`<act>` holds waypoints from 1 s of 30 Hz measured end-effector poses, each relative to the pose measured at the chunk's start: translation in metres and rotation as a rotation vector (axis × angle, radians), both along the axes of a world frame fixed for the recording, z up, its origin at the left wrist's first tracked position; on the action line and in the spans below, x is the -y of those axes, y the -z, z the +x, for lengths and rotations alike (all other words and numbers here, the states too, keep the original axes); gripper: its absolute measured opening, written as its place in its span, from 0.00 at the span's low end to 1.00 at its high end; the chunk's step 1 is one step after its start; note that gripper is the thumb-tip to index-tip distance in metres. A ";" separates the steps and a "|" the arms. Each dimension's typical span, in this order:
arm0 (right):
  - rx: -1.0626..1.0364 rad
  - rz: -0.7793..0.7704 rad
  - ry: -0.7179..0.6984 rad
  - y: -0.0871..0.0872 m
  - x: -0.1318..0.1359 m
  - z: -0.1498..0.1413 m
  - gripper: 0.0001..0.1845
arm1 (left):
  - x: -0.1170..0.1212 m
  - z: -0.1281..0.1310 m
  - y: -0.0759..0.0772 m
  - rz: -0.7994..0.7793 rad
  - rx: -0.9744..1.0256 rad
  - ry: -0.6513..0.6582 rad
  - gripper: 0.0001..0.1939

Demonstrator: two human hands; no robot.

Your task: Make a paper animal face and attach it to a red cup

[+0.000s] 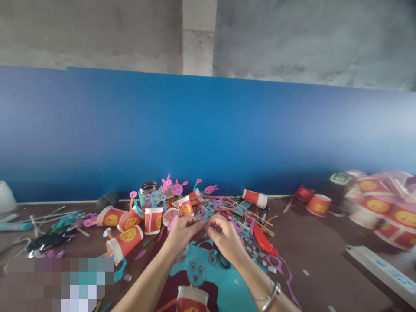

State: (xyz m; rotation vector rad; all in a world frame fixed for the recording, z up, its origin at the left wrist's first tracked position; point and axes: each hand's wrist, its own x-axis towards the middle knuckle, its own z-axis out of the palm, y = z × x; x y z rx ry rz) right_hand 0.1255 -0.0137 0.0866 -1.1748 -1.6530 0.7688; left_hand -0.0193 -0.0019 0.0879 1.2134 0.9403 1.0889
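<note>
My left hand (pixel 182 234) and my right hand (pixel 225 239) meet over the middle of the table, fingertips pinched close together. Whatever lies between them is too small or hidden to make out. A bracelet (pixel 271 297) circles my right wrist. Below my hands lies a turquoise sheet (pixel 232 286), with black-handled scissors (pixel 223 260) partly hidden by my right forearm. Between my forearms, a drawn turquoise face cutout (pixel 196 272) sticks up above a red and white paper cup (pixel 192 299). Pink and turquoise paper scraps (pixel 221 212) are heaped just beyond my fingers.
Several decorated paper cups (pixel 129 239) lie at left. Stacked cups (pixel 255 198) lie behind, near a red object (pixel 264 240). At right are a single cup (pixel 318 204), a blurred cup pile (pixel 377 203) and a white power strip (pixel 383 271). A blue panel (pixel 208 130) stands behind.
</note>
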 end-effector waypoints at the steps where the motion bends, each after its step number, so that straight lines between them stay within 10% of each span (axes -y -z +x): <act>1: -0.003 -0.007 -0.001 -0.001 0.000 0.000 0.07 | 0.000 0.000 0.000 -0.001 0.020 0.005 0.17; 11: 0.002 0.095 -0.048 -0.006 0.004 0.000 0.04 | 0.003 0.001 -0.001 -0.232 0.209 -0.034 0.16; 30: 0.004 -0.032 -0.016 -0.003 0.002 0.000 0.06 | 0.005 0.002 -0.006 -0.065 0.047 0.023 0.18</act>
